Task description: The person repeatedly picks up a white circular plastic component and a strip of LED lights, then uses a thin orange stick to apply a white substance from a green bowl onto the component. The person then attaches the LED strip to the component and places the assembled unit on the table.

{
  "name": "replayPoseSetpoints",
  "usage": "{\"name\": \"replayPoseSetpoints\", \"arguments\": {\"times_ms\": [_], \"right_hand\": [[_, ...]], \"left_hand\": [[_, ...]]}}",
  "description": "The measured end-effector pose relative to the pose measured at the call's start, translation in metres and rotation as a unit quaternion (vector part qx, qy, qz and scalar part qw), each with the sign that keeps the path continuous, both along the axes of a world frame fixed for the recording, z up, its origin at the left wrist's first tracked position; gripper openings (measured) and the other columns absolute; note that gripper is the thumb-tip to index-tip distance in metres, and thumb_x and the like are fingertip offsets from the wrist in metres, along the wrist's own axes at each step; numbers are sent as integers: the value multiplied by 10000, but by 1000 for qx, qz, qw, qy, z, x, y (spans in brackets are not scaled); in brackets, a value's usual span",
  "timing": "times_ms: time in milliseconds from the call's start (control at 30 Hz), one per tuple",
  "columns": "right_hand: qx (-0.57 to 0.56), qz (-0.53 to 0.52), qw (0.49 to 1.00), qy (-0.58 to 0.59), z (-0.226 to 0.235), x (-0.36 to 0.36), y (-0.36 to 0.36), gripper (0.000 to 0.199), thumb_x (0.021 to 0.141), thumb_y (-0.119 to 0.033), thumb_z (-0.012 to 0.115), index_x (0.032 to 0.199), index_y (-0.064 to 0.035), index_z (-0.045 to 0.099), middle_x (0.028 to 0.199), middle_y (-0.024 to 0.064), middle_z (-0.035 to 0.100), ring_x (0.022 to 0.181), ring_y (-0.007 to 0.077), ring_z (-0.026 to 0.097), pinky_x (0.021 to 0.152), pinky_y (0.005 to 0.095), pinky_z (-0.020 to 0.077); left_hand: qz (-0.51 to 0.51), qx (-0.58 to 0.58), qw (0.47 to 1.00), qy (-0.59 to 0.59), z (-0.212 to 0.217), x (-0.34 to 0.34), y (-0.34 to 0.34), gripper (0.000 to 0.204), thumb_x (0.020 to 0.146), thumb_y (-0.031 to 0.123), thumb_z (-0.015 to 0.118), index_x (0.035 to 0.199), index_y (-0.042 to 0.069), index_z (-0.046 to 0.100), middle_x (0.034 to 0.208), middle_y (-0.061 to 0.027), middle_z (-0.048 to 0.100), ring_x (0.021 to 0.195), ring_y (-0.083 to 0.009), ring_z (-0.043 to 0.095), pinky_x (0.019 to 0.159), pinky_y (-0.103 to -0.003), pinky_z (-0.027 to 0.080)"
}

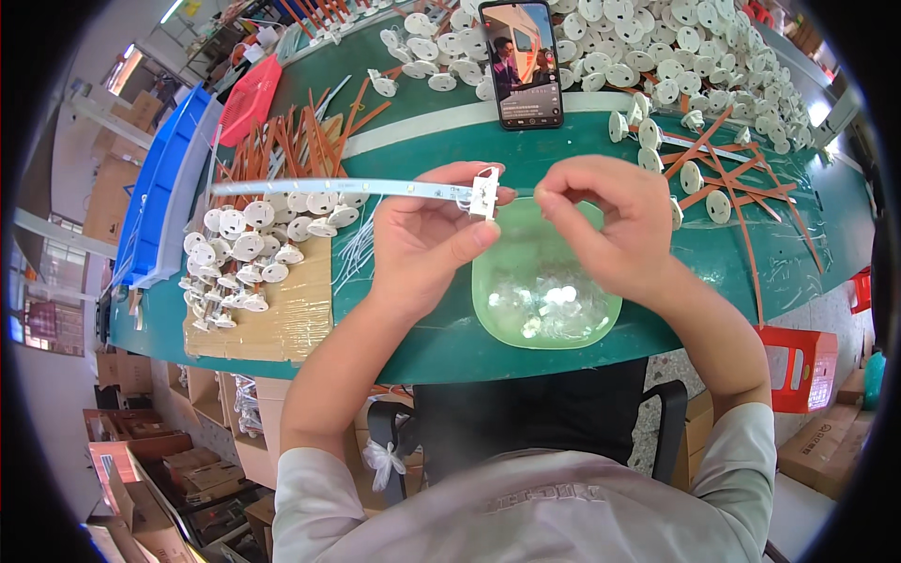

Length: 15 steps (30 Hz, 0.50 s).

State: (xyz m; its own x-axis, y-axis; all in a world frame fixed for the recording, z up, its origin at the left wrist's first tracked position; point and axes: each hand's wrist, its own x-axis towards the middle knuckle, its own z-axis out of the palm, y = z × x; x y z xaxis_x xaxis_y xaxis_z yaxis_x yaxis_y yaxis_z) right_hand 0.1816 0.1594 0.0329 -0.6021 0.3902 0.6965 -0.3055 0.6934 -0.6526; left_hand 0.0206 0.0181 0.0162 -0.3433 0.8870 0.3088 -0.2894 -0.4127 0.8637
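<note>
Left hand: the left hand (434,235) pinches the near end of a long, thin, pale strip (328,188), thumb on the near side and fingers curled behind, closed on a small white plastic connector piece (485,192) that sits at the strip's end
Right hand: the right hand (610,225) is bunched just right of the connector, fingertips drawn together as if nipping something fine; what lies between them is too small to tell
Strip: flat, narrow, probably flexible, running left from the left hand and held level above the surface, likely so its end stays steady for the other hand
Bowl: a soft green, rounded-square plastic bowl (497,300) sits right under both hands, holding small clear and whitish bits; its spot suggests easy reach
Left pile: round white plastic caps (249,249) with short stems are heaped on a flat sheet of brown cardboard (282,328), left of the left hand
Far pile: many more of the same white caps (657,47) cover the far side, mixed with thin orange strips (741,188)
Phone: a black smartphone (521,61) leans upright at the far middle, its screen lit
Surface: smooth green surface (413,347) with a pale band across it
Far left: blue plastic tray (160,188) and red mesh basket (249,98) at the edge
</note>
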Motion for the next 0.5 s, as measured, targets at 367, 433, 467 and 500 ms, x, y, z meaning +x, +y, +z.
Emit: {"name": "replayPoseSetpoints", "arguments": {"times_ms": [367,433,467,500], "right_hand": [[151,-22,986,69,0,0,-10,134,768,42,746,878,-6,686,843,121,718,684,258,705,606,315,570],[164,-19,984,70,-1,-1,-10,139,765,41,748,880,-4,685,848,121,721,685,265,706,603,318,573],[167,-21,983,70,-1,-1,-10,141,764,42,747,882,-3,685,848,121,721,685,267,706,603,320,573],[169,-24,983,70,-1,-1,-11,143,764,43,746,884,-2,684,848,122,721,685,269,705,603,322,573]], "left_hand": [[-13,24,999,-28,-10,7,-2,554,797,-41,793,1300,22,570,1338,-193,607,1237,-358,610,1059,-477,504],[-13,17,1000,-1,-11,4,-2,555,809,-36,781,1313,38,563,1361,-193,593,1253,-364,599,1082,-481,488],[-14,16,1000,2,-12,4,-2,550,808,-47,777,1309,37,566,1360,-196,593,1252,-364,600,1085,-482,486],[-16,15,1000,5,-12,4,-2,546,807,-58,773,1306,37,570,1360,-198,593,1251,-363,600,1087,-482,484]]}}
